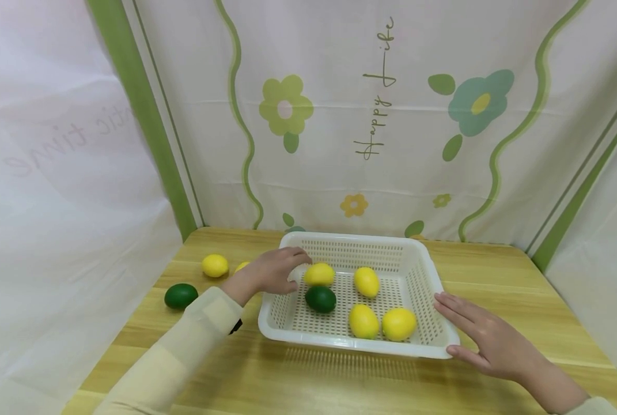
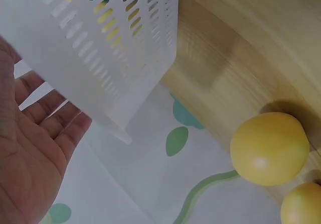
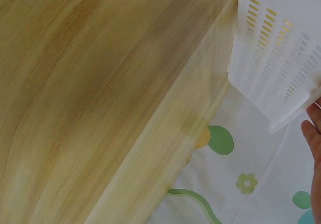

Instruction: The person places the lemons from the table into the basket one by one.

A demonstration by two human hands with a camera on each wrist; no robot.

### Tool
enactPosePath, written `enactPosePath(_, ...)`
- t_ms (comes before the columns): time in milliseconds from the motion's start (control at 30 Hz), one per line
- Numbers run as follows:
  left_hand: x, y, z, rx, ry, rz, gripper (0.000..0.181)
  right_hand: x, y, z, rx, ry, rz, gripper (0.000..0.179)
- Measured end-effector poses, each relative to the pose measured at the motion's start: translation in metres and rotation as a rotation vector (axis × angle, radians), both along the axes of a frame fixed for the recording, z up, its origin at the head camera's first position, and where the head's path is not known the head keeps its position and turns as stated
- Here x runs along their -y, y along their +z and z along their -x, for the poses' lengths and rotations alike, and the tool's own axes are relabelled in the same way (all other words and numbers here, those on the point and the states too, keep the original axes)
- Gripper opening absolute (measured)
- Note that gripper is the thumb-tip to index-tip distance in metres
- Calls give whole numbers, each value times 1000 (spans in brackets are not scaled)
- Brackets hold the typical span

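A white plastic basket (image 1: 334, 340) with slotted walls holds several yellow lemons (image 1: 366, 282) and one smooth dark green oval fruit (image 1: 321, 299). Over its left rim reaches my left hand (image 1: 274, 271), fingers loosely bent, close to the lemon (image 1: 320, 274) at the back left. In the left wrist view the left palm (image 2: 30, 153) faces the basket wall (image 2: 100, 68), and nothing shows in its grasp. My right hand (image 1: 495, 340) rests against the basket's right rim, fingers extended and thumb at the front corner. Its fingertips (image 3: 311, 128) lie by the rim in the right wrist view.
Left of the basket, a lemon (image 1: 215, 266) and another dark green oval fruit (image 1: 181, 296) lie on the wooden table (image 1: 225, 369). A second lemon (image 1: 242, 266) is partly hidden behind the left wrist. A printed curtain (image 1: 329, 173) hangs behind the table.
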State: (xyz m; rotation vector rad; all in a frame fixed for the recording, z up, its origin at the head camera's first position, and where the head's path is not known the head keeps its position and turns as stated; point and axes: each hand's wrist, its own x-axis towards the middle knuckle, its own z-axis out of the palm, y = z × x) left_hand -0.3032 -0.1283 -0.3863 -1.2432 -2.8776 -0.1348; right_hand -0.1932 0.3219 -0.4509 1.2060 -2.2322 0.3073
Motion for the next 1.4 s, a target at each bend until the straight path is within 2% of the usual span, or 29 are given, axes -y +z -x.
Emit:
enactPosePath(200, 9, 9, -2, -17, 17, -30, 52, 0, -1, 1, -7, 5, 6, 69)
enactPosePath(433, 21, 20, -7, -48, 74, -50, 52, 0, 1, 0, 0, 6, 10, 69)
enactPosePath(667, 36, 27, -8, -108, 37, -102, 51, 0, 3, -2, 28, -11, -11, 69)
enactPosePath(900, 53, 29, -9, -176, 31, -149, 49, 0, 5, -3, 49, -28, -32, 68)
enactPosePath(1067, 66, 31, -10, -205, 47, -166, 50, 0, 4, -1, 26, -12, -12, 68)
enactPosePath(1200, 76, 29, -10, -203, 78, -170, 50, 0, 2, 1, 0, 6, 6, 68)
enactPosePath(1400, 87, 23, -10, -176, 142, -152, 48, 0, 2, 0, 13, -2, -5, 69)
